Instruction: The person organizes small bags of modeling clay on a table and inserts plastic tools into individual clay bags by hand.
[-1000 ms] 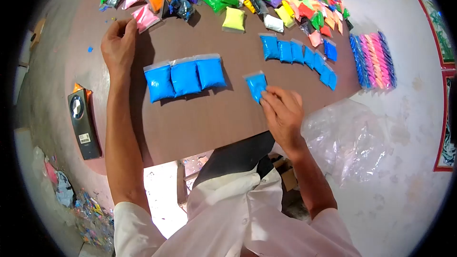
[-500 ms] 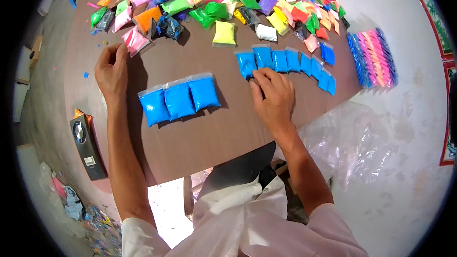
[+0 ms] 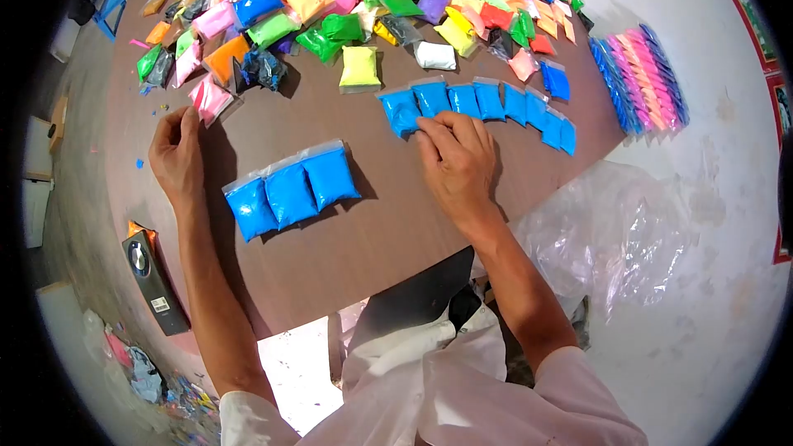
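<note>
A pink packet lies beside the fingertips of my left hand. Those fingers are curled in, and I make out nothing between them; whether they touch the packet I cannot tell. On the right, my right hand is closed, its fingertips at the lower right edge of a blue packet. That packet is the left end of a curved row of blue packets, overlapping side by side. Three larger-looking blue packets lie together between my forearms, with clear zip edges facing away from me.
A pile of mixed-colour packets covers the table's far side. One yellow packet lies at its near edge. A dark box sits by the left edge. Bundled blue, pink and peach packets and clear plastic are at right.
The camera view has shifted, so the table's things appear slightly left. Both hands keep nearly the same places beside the pink packet and the blue row.
</note>
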The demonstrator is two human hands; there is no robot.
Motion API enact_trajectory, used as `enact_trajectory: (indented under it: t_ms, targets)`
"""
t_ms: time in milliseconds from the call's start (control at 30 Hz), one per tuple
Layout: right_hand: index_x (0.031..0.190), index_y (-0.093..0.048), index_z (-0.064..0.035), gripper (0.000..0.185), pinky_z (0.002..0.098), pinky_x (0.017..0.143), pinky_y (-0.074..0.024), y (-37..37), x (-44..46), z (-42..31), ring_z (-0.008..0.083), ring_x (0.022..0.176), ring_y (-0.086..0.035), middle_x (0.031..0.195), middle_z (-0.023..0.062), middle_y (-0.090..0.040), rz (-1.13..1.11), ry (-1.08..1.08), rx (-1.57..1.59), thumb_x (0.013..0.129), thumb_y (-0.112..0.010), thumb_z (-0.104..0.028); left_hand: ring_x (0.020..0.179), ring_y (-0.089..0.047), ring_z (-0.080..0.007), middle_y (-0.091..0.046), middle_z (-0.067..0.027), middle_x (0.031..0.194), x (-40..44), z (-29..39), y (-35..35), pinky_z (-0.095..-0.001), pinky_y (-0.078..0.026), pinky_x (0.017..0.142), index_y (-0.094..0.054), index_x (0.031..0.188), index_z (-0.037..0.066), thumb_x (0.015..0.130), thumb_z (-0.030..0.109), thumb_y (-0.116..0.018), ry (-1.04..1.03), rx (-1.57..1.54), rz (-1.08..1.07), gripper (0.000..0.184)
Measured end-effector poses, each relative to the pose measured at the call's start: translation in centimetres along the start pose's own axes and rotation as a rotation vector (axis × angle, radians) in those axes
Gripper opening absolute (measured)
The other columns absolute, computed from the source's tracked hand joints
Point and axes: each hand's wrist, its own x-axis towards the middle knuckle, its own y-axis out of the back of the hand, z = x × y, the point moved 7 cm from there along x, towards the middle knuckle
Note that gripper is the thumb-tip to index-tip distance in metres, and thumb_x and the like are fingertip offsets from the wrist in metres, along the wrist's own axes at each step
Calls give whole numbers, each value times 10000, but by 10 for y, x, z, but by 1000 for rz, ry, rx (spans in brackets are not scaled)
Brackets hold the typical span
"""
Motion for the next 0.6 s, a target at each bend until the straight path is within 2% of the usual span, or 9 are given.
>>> enact_trajectory:
  t_ms: [133,300,433,533,600]
  targets:
    - [1025,-768,-103,214,418,820,-484,5,-3,-1,269,941,-637,989,32,-678,41,-13,19,816,-806,-72,832,-633,-72,-720,-13,913,1,-7,0,-222,-499,776,-760,1090,-28,1010,227,-750,14,-48,-14,267]
    - [993,-766,-84,162,430,832,-515,10,-4,12,301,942,-654,970,67,-697,85,-173,70,834,-785,-59,829,-631,-71,-721,-13,915,1,-4,0,-223,-499,778,-761,1082,-27,1010,224,-749,6,-42,-10,261]
    - [984,-768,-87,142,426,818,-524,10,-8,20,310,920,-664,948,83,-709,125,-218,96,848,-770,-48,825,-625,-69,-718,-12,908,1,-3,0,-225,-497,773,-759,1073,-28,1013,218,-743,-10,-10,-9,254]
    - [959,-761,-73,111,414,765,-540,11,-12,28,309,855,-681,916,98,-718,146,-332,157,851,-764,-49,825,-623,-69,-714,-11,899,1,-1,-1,-225,-495,770,-755,1059,-29,1016,213,-738,-12,-27,-15,247]
    - [921,-756,-86,69,401,701,-550,12,-17,37,290,779,-695,861,85,-725,148,-514,254,853,-766,-80,826,-622,-69,-711,-11,896,-1,1,0,-225,-494,770,-753,1051,-30,1017,212,-737,-7,-30,-19,245]
